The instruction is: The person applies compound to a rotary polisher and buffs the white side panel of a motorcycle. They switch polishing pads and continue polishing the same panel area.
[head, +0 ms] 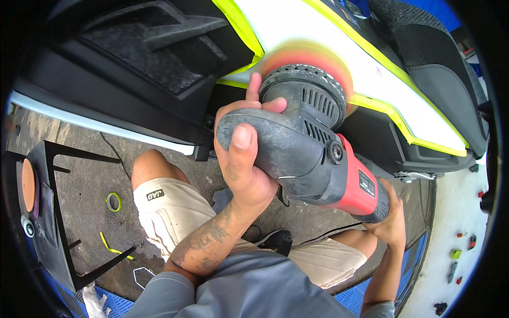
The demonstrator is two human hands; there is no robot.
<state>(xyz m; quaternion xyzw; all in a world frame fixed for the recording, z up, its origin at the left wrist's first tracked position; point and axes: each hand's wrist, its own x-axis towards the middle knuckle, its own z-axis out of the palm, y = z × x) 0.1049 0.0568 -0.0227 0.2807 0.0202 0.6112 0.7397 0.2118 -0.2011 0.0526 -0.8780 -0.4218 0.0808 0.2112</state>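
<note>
I hold a red-and-black dual-action polisher [318, 159] across the front of my body. Its front grip is in my left hand [242, 159], thumb on top and fingers curled around the far side. My right hand [389, 222] grips the rear end of the red housing. The orange-red foam pad [314, 55] faces a glossy white vehicle panel [370, 67] and looks blurred at its rim. Yellow-green masking tape [381, 105] borders the panel on several sides. The pad's working face is hidden, so its contact with the panel cannot be seen.
A black vehicle door [131, 79] stands at upper left, a dark seat [437, 59] at upper right. A low black stand [59, 222] at left carries an orange pad [28, 185]. A tape roll [113, 202] and power cord [330, 232] lie below.
</note>
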